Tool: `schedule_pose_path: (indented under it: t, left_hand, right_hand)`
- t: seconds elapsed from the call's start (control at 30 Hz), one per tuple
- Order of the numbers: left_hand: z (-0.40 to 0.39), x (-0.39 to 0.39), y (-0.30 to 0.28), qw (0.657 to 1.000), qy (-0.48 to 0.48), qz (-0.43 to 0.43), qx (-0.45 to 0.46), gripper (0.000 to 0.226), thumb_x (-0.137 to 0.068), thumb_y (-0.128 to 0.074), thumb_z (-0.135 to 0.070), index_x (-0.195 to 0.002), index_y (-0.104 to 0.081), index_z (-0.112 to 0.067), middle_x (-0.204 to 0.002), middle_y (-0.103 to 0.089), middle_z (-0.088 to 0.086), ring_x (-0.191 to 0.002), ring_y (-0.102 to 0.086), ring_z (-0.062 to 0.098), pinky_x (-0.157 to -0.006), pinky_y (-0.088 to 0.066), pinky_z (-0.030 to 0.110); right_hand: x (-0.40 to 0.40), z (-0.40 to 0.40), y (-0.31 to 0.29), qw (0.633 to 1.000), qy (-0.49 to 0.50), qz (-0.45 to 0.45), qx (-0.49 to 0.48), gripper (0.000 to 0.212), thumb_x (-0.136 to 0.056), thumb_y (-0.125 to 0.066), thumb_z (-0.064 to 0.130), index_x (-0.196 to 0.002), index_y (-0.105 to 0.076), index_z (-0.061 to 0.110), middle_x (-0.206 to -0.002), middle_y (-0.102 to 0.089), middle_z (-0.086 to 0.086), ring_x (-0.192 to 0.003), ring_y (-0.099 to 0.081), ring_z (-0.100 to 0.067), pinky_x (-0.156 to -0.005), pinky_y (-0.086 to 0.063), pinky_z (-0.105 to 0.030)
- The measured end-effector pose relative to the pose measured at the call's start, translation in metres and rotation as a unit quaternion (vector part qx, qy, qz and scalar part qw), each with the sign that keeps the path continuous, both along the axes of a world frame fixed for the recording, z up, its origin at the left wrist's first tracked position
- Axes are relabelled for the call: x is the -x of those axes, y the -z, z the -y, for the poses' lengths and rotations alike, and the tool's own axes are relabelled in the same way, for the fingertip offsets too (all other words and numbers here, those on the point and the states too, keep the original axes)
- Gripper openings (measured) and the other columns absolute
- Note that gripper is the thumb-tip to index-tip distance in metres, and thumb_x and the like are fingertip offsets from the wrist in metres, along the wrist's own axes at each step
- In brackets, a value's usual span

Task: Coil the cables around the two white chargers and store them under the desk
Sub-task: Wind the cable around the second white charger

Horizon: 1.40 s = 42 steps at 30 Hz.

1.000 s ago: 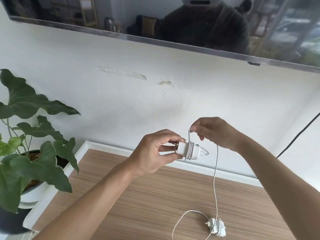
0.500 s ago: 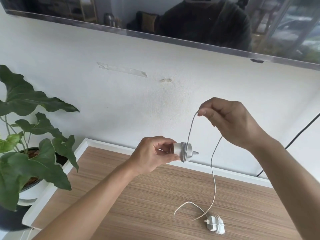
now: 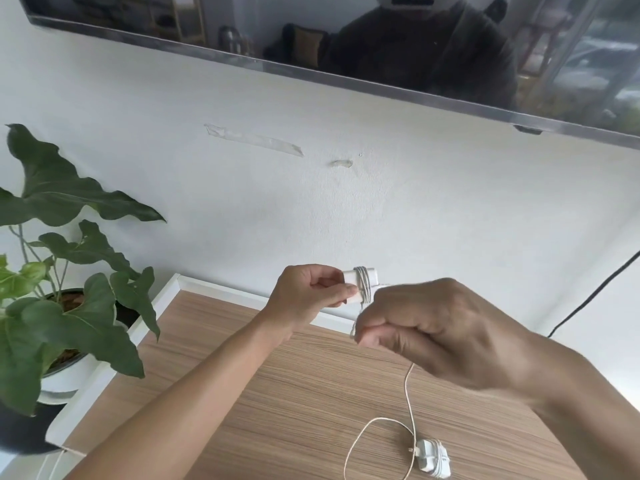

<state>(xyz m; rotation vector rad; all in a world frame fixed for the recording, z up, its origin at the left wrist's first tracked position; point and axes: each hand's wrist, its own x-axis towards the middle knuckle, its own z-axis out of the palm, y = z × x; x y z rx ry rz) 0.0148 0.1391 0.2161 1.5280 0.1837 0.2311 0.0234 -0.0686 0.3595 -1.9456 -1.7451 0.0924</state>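
My left hand [image 3: 308, 294] pinches one end of a white charger [image 3: 360, 285], held up above the wooden desk [image 3: 277, 393]. Several turns of thin white cable are wound around the charger's middle. My right hand [image 3: 433, 330] is closed on that cable just below and to the right of the charger. The loose cable [image 3: 408, 393] hangs from my right fist down to the desk and ends in a loop. A second white charger [image 3: 433, 459] lies on the desk near the front, its own cable coiled around it.
A potted plant with large green leaves [image 3: 65, 306] stands at the desk's left edge. A screen [image 3: 381, 46] hangs on the white wall above. A black cord [image 3: 588, 299] runs down the wall at the right.
My right hand has dropped from high above the charger to just below it, carrying the cable round for another turn. The left hand holds the charger steady.
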Motion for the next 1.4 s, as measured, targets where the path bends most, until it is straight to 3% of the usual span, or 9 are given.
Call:
schedule_pose_path:
  t: [0.1,0.23,0.37,0.63,0.8,0.87,1.0,1.23,1.4]
  left_hand:
    - [0.01,0.002,0.009,0.995,0.049,0.003,-0.092,0.016,-0.081,-0.087,-0.013,-0.094,-0.079,-0.017,-0.083,-0.079,-0.002,-0.077,-0.071,0.004,-0.073,-0.054,0.017]
    - [0.016,0.009,0.017,0.982,0.111,0.029,-0.148,0.035,-0.08,-0.088,-0.013,-0.113,-0.078,-0.02,-0.105,-0.078,-0.005,-0.101,-0.075,0.012,-0.095,-0.059,0.034]
    - [0.016,0.015,0.017,0.972,0.146,0.059,-0.172,0.04,-0.08,-0.086,-0.004,-0.117,-0.075,-0.012,-0.112,-0.075,0.0,-0.107,-0.073,0.017,-0.096,-0.06,0.041]
    - [0.018,0.022,-0.005,0.972,0.119,0.151,-0.132,0.044,-0.077,-0.086,0.002,-0.117,-0.074,-0.01,-0.113,-0.074,0.004,-0.104,-0.075,0.021,-0.096,-0.059,0.036]
    - [0.017,0.021,-0.017,0.968,0.092,0.201,-0.119,0.043,-0.078,-0.085,0.001,-0.118,-0.073,-0.007,-0.115,-0.073,0.007,-0.107,-0.074,0.024,-0.097,-0.059,0.04]
    - [0.017,0.019,-0.017,0.969,0.078,0.213,-0.1,0.042,-0.078,-0.085,-0.002,-0.118,-0.074,-0.008,-0.116,-0.073,0.006,-0.108,-0.074,0.026,-0.098,-0.059,0.044]
    - [0.017,0.016,-0.011,0.973,0.037,0.213,-0.077,0.039,-0.079,-0.084,-0.002,-0.116,-0.073,-0.007,-0.113,-0.073,0.007,-0.108,-0.074,0.028,-0.094,-0.06,0.047]
    - [0.005,0.004,0.002,0.955,-0.001,0.217,-0.202,0.038,-0.081,-0.085,-0.005,-0.117,-0.074,-0.007,-0.111,-0.072,0.001,-0.103,-0.073,0.022,-0.096,-0.06,0.039]
    - [0.007,0.001,0.006,0.92,0.021,0.24,-0.309,0.037,-0.085,-0.082,-0.006,-0.12,-0.074,-0.012,-0.112,-0.072,-0.002,-0.1,-0.072,0.016,-0.09,-0.061,0.039]
  right_hand:
    - [-0.023,-0.002,-0.004,0.996,0.065,-0.047,-0.023,0.018,-0.1,-0.06,0.023,-0.098,-0.075,0.014,-0.078,-0.062,0.026,-0.069,-0.06,0.007,-0.066,-0.04,-0.004]
    - [-0.073,0.003,0.003,0.973,0.193,-0.125,-0.027,0.015,-0.097,-0.061,0.034,-0.089,-0.073,0.028,-0.062,-0.055,0.009,-0.061,-0.05,-0.006,-0.061,-0.044,-0.022]
    - [-0.107,0.009,0.027,0.952,0.262,-0.157,-0.001,0.017,-0.098,-0.063,0.037,-0.084,-0.073,0.032,-0.062,-0.053,0.008,-0.061,-0.047,-0.012,-0.061,-0.041,-0.026]
    - [-0.125,0.017,0.07,0.913,0.311,-0.265,0.013,0.022,-0.099,-0.063,0.03,-0.084,-0.076,0.02,-0.057,-0.051,0.005,-0.049,-0.041,-0.001,-0.05,-0.033,-0.011]
    - [-0.108,0.014,0.102,0.874,0.305,-0.377,0.02,0.019,-0.097,-0.066,0.015,-0.081,-0.076,0.015,-0.057,-0.052,0.001,-0.049,-0.041,-0.006,-0.052,-0.033,-0.021]
    - [-0.096,0.012,0.118,0.874,0.314,-0.367,0.058,0.037,-0.094,-0.059,-0.002,-0.069,-0.073,0.023,-0.056,-0.054,0.002,-0.048,-0.041,-0.005,-0.055,-0.037,-0.025]
    - [-0.064,0.006,0.135,0.871,0.272,-0.404,0.071,0.035,-0.104,-0.054,0.03,-0.079,-0.076,0.021,-0.051,-0.053,0.004,-0.046,-0.034,-0.009,-0.05,-0.032,-0.02]
    - [-0.035,0.012,0.097,0.939,0.214,-0.238,0.129,0.026,-0.105,-0.052,0.037,-0.092,-0.072,0.028,-0.056,-0.058,0.007,-0.049,-0.046,-0.003,-0.055,-0.039,-0.015]
    - [-0.034,0.019,0.054,0.967,0.184,-0.026,0.177,0.029,-0.103,-0.05,0.036,-0.079,-0.06,0.021,-0.055,-0.05,0.0,-0.053,-0.045,-0.021,-0.052,-0.036,-0.028]
